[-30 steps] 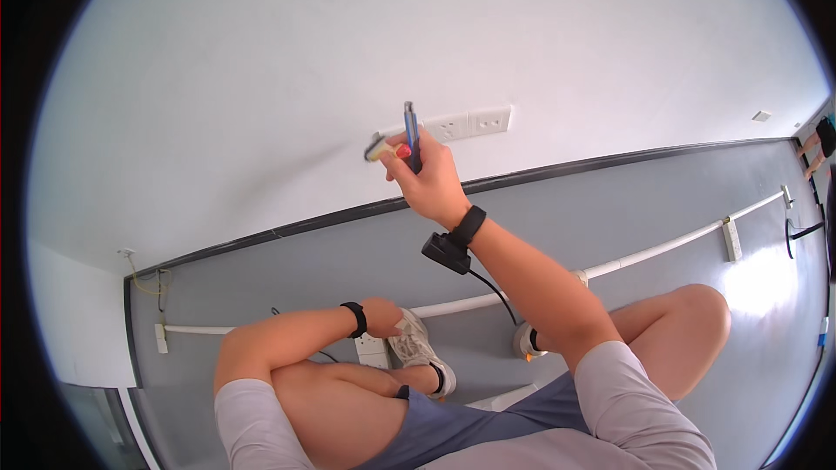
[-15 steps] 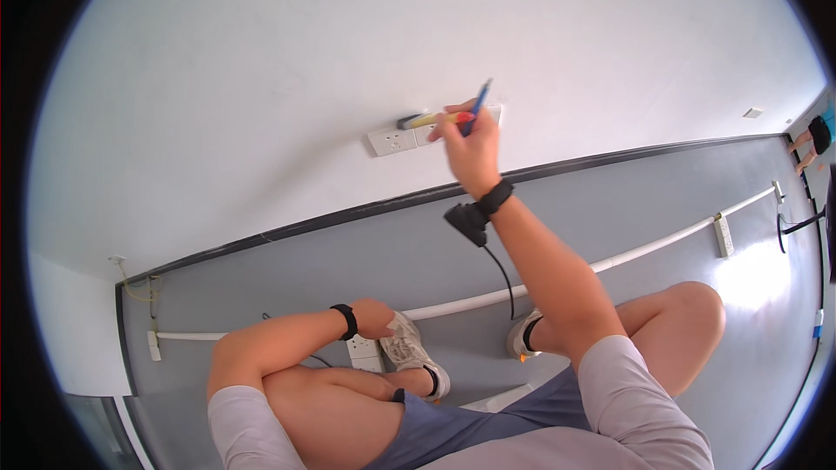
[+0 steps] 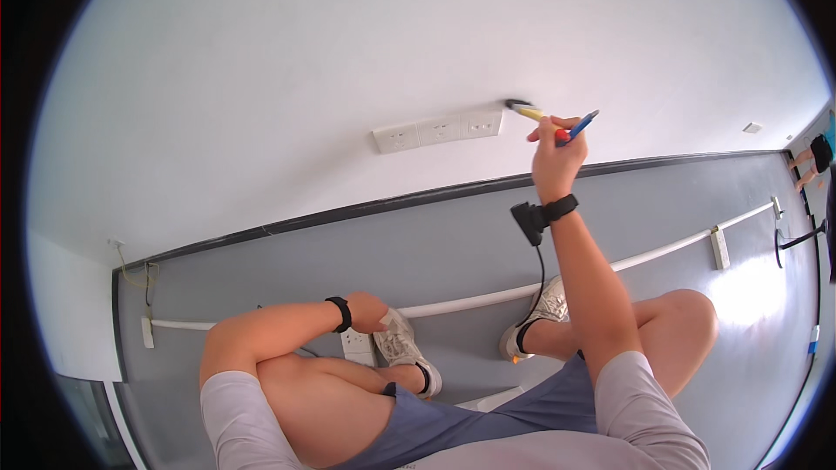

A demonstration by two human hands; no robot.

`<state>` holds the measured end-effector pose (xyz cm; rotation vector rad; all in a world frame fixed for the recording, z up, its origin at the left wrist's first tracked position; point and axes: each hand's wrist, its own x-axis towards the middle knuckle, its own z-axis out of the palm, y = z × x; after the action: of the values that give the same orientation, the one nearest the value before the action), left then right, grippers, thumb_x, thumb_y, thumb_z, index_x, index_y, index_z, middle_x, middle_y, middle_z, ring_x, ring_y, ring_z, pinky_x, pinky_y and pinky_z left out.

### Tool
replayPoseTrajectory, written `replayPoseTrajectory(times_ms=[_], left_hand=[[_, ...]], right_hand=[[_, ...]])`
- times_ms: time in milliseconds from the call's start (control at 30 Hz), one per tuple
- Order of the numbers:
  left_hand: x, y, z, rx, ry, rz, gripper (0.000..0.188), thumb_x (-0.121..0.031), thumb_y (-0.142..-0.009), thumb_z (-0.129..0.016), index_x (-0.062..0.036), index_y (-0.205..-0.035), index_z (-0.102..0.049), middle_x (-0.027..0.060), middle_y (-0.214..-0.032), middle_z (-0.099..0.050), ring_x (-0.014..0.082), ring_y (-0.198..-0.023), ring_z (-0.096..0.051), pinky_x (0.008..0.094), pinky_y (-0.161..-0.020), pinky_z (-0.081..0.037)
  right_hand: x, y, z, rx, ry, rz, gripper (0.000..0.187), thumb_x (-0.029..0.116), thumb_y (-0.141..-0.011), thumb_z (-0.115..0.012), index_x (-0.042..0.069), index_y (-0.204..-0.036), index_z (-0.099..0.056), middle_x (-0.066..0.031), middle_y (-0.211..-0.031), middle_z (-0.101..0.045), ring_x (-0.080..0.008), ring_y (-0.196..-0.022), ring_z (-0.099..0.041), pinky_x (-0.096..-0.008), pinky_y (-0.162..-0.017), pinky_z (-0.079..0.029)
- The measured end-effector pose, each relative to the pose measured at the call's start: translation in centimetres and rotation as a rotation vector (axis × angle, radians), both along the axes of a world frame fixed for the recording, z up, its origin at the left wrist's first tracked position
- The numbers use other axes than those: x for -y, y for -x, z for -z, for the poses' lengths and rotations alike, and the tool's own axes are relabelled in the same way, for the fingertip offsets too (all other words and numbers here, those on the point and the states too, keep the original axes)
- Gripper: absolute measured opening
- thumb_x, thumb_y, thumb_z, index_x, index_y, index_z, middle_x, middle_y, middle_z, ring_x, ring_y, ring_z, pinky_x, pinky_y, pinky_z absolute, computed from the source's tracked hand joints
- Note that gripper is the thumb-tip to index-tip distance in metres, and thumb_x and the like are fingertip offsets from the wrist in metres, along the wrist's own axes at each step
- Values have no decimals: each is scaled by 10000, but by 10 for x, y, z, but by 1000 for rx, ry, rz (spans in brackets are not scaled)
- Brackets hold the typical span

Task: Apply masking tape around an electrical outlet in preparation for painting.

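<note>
My right hand (image 3: 555, 157) is raised against the white wall, shut on two tools: a yellow-handled tool with a black tip (image 3: 525, 110) and a blue pen-shaped tool (image 3: 582, 124). The black tip touches the wall just right of a white row of three wall sockets (image 3: 438, 130). A black band with a small black device (image 3: 538, 215) and a cable sits on that wrist. My left hand (image 3: 370, 312) rests low by my left shoe (image 3: 402, 345), fingers curled, beside a small white box (image 3: 357, 345) on the floor. It wears a black wristband.
A black skirting strip (image 3: 383, 204) divides the white wall from the grey floor. A white cable duct (image 3: 670, 248) runs along the floor. I sit with knees bent, right shoe (image 3: 540, 313) near the duct. Loose wires (image 3: 131, 274) hang at the far left corner.
My right hand has slid to the right along the wall, from the left end of the socket row past its right end, carrying both tools. My left hand has stayed by the shoe.
</note>
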<state>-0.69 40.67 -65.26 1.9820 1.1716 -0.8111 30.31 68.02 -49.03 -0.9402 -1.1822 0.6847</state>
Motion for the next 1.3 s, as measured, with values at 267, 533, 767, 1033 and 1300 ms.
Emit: replayPoseTrajectory(times_ms=[267, 533, 767, 1033, 1300], left_hand=[[0, -11, -5, -20, -3, 50, 476, -475, -1010, -660, -20, -1079, -782, 239, -1050, -781, 450, -1025, -735, 535, -923, -583], [2, -2, 2, 55, -19, -58, 487, -485, -1014, -655, -19, -1076, -782, 239, -1085, -777, 450, -1039, -732, 538, -928, -581], [-1, -8, -3, -12, 11, 38, 475, -468, -1016, -659, -14, -1093, -777, 243, -1097, -773, 447, -1065, -727, 534, -934, -578], [-2, -8, -7, -7, -45, 16, 482, -502, -1016, -648, -38, -1067, -768, 223, -1021, -777, 456, -992, -730, 549, -901, -572], [3, -2, 8, 27, -39, 43, 483, -499, -1013, -653, -33, -1087, -756, 232, -1021, -774, 458, -996, -730, 555, -895, -570]], right_hand=[[27, 61, -7, -51, 110, -437, 107, 50, -1035, -677, -6, -1014, -588, -65, -759, -669, -105, -660, -633, -258, -628, -495], [0, 10, 8, 11, 50, -44, 113, 64, -1025, -685, -18, -1028, -608, -69, -737, -684, -109, -642, -654, -264, -600, -503], [5, -9, 24, -180, 56, -14, 74, 30, -1019, -641, -11, -1057, -593, -84, -731, -658, -93, -565, -553, -243, -516, -401], [0, 0, 62, -773, 313, -146, 131, 15, -1034, -616, 13, -1139, -538, -165, -814, -680, -79, -528, -463, -262, -472, -312], [16, -5, 108, -753, 442, -23, 138, 23, -1015, -623, 29, -1116, -530, -151, -814, -685, -86, -532, -493, -251, -465, -336]])
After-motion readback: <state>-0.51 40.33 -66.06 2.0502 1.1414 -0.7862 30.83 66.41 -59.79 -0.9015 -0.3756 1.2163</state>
